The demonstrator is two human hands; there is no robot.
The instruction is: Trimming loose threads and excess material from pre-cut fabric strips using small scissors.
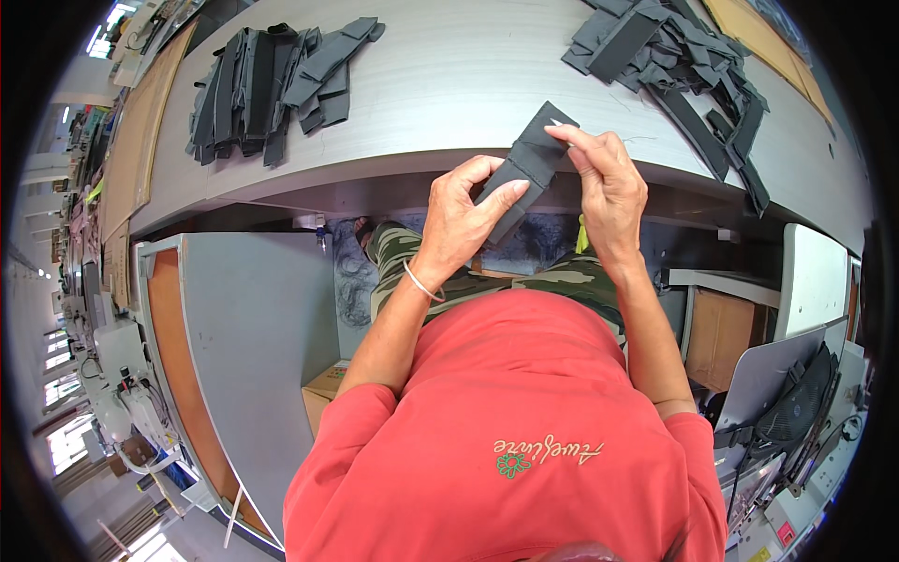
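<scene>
Head view — both hands, left hand [465,217] and right hand [604,178], pinch one dark fabric piece [526,164] above the table [449,84].

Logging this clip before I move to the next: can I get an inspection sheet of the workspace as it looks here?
Surface: pale grey wood-grain table, curved by the lens.
Job's things: dark grey fabric piece, folded, held above the table edge.
Clutter: left pile of grey fabric pieces; right pile of grey fabric pieces; brown boards along both table ends.
Hands: left hand grips the piece's lower part; right hand pinches its upper edge.
Cables: nothing seen on the table.
Surroundings: cardboard box and black fan at right; sewing machines at left.
</scene>
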